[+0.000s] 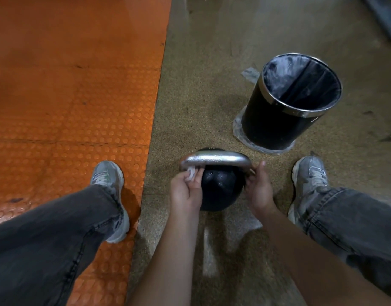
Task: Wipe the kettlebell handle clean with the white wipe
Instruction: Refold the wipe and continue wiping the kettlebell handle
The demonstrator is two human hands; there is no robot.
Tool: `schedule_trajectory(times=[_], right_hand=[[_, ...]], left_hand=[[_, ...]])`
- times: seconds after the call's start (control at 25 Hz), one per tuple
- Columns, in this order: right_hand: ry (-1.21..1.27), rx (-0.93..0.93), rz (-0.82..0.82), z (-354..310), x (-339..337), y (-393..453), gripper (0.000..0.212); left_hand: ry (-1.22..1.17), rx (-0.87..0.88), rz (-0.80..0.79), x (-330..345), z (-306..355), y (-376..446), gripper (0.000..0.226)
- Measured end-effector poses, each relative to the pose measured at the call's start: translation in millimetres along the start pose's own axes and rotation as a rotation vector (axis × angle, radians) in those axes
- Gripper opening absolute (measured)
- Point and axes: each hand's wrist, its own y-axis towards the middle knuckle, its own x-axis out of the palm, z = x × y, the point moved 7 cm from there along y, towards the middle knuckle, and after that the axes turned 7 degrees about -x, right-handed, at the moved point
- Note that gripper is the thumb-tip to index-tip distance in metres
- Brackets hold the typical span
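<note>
I see the round black kettlebell (221, 191) standing on the speckled tan floor (190, 96) between my feet, its glossy ball topped by a worn silver metal handle (214, 159) whose long axis runs left to right across my view. My left hand (186, 188) pinches the crumpled white wipe (191, 173) against the handle's left end; my right hand (258, 188) is closed around its right end. A black cylindrical waste bin (285, 113) stands beyond.
</note>
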Motion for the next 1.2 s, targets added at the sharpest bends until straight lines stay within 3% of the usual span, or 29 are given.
schedule_trajectory(times=[0.12,0.24,0.36,0.44,0.48,0.56,0.64,0.72,0.8,0.96,1.08,1.2], right_hand=[[0.016,0.008,0.007,0,-4,1,0.072],[0.033,0.002,0.008,1,-5,3,0.067],[0.035,0.018,0.022,4,-4,2,0.067],[0.042,0.02,0.033,6,-6,4,0.067],[0.042,0.024,0.03,5,-6,4,0.068],[0.038,0.038,0.018,4,-5,2,0.069],[0.044,0.042,0.014,6,-8,4,0.073],[0.073,0.04,0.014,9,-9,5,0.073],[0.064,0.034,0.015,8,-9,6,0.071],[0.083,0.036,0.031,8,-11,5,0.072],[0.066,0.033,0.012,6,-8,5,0.084],[0.072,0.041,0.017,6,-10,4,0.085]], left_hand=[[0.377,0.135,0.03,-8,1,3,0.029],[0.114,-0.023,-0.016,-9,-2,18,0.027],[0.227,0.032,0.021,-19,1,29,0.07],[0.233,0.04,0.052,-17,-5,29,0.085],[0.229,0.041,0.043,-11,-4,26,0.08],[0.184,0.038,0.056,-6,-7,29,0.051],[0.324,0.057,0.052,-10,-12,16,0.034],[0.436,0.101,0.014,-12,-7,-2,0.031],[0.674,0.222,0.092,-11,4,-8,0.029],[0.826,0.324,0.119,-1,7,-18,0.024],[0.541,0.073,0.013,8,0,-13,0.038],[0.469,0.052,0.042,1,4,-13,0.037]])
